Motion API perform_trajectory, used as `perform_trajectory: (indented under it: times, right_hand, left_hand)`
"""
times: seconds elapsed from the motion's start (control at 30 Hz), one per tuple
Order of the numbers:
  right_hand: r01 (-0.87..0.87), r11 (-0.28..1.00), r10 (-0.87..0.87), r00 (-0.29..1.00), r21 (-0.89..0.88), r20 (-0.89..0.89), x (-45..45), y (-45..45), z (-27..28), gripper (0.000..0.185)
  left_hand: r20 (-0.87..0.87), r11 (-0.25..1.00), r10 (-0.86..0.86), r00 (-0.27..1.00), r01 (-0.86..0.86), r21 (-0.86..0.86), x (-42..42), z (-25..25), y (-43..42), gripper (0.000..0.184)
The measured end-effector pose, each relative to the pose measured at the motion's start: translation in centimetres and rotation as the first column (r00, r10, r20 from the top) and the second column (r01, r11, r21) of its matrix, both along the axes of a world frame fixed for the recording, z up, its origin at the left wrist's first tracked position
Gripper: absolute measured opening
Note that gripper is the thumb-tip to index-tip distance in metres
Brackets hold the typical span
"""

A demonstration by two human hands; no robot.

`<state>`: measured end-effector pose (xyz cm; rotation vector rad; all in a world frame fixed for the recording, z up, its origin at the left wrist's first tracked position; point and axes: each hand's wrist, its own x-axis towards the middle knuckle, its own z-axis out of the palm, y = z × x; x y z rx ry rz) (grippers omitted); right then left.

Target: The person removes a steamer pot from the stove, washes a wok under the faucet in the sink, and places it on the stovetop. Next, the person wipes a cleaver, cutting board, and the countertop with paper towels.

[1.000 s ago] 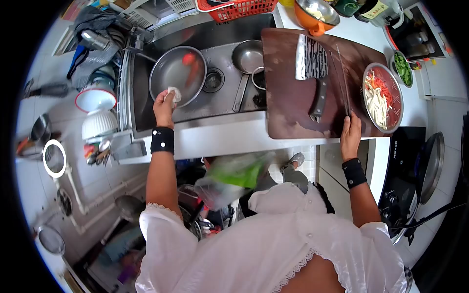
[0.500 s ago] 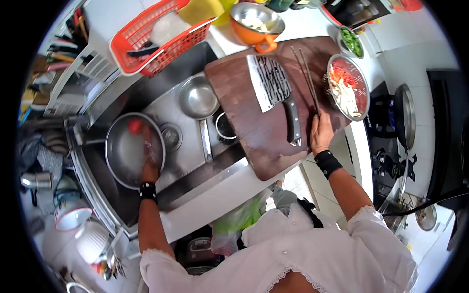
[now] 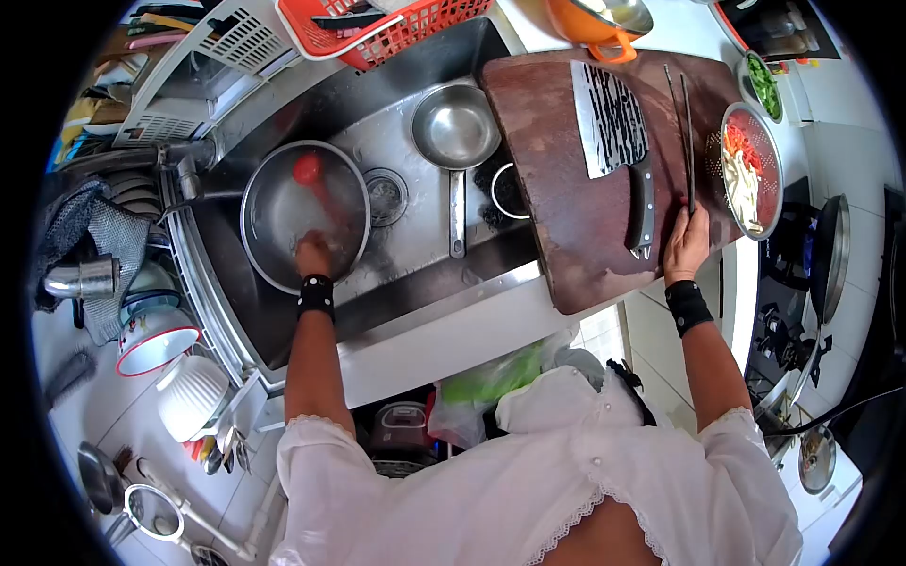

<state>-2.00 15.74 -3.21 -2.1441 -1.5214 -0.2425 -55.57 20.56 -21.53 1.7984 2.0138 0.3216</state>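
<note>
My left hand [image 3: 314, 253] is down inside a steel basin [image 3: 255, 266] in the sink, its fingers curled and partly blurred; what they hold, if anything, is hidden. Beyond them in the basin lies a round red thing [image 3: 307, 168] with a reddish streak like a handle. My right hand [image 3: 687, 247] is at the near right edge of the brown cutting board [image 3: 528, 123], its fingers closed round the near ends of a pair of chopsticks [image 3: 687, 141]. Left of them, a cleaver [image 3: 609, 123] lies flat on the board.
A steel saucepan [image 3: 456, 132] sits in the sink, right of the drain [image 3: 385, 196]. On the board's right side stands a colander [image 3: 769, 179] with red and whitish strips. An orange bowl [image 3: 576, 33], a bowl of chopped greens [image 3: 763, 90] and a red basket [image 3: 377, 47] line the back. The stove holds a wok [image 3: 830, 255].
My left hand has drawn back toward me within the basin, away from the red thing. The view has shifted. My right hand stays at the chopstick ends.
</note>
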Motion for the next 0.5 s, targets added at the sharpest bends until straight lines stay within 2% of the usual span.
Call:
perform_trajectory:
  times: [0.13,0.23,0.27,0.3,0.33,0.37,0.43,0.47,0.5]
  right_hand:
    - [0.011,0.999,-0.01,1.0,-0.031,0.021,0.5,-0.1,-0.5,0.018]
    - [0.011,0.999,-0.011,1.0,-0.037,-0.009,0.6,0.1,-0.3,0.018]
    - [0.012,0.999,-0.012,1.0,-0.036,-0.017,0.5,0.0,-0.2,0.019]
    - [0.012,0.999,-0.013,1.0,-0.037,-0.026,0.5,-0.1,-0.3,0.019]
    - [0.015,0.999,-0.015,1.0,-0.033,-0.016,0.5,-0.1,-0.3,0.019]
    - [0.016,0.999,-0.016,1.0,-0.037,-0.019,0.5,-0.1,-0.4,0.019]
    - [0.02,0.999,-0.021,1.0,-0.039,-0.022,0.6,-0.1,-0.4,0.02]
    - [0.018,0.999,-0.019,0.999,-0.033,-0.029,0.6,-0.1,-0.4,0.02]
    - [0.017,0.999,-0.018,0.999,-0.028,-0.035,0.6,-0.1,-0.4,0.02]
  left_hand:
    - [-0.007,0.989,-0.134,0.991,0.134,0.063,0.7,0.5,-0.9,0.022]
    - [0.038,0.958,0.031,0.999,-0.018,-0.288,-2.2,-1.5,-0.2,0.025]
    - [0.273,0.922,0.26,0.926,-0.154,-0.354,-2.9,-1.8,0.2,0.026]
    - [0.463,0.854,0.472,0.75,-0.26,-0.45,-3.5,-1.6,0.4,0.027]
    - [0.587,0.761,0.644,0.491,-0.325,-0.562,-3.4,-0.4,0.5,0.029]
    - [0.654,0.738,0.674,0.344,-0.362,-0.57,-3.0,0.8,0.1,0.029]
    - [0.746,0.686,0.666,0.03,-0.419,-0.595,0.1,6.6,-0.3,0.029]
    - [0.736,0.645,0.663,-0.139,-0.393,-0.655,0.4,7.6,0.0,0.023]
    - [0.769,0.68,0.596,-0.233,-0.363,-0.637,0.2,7.3,0.0,0.02]
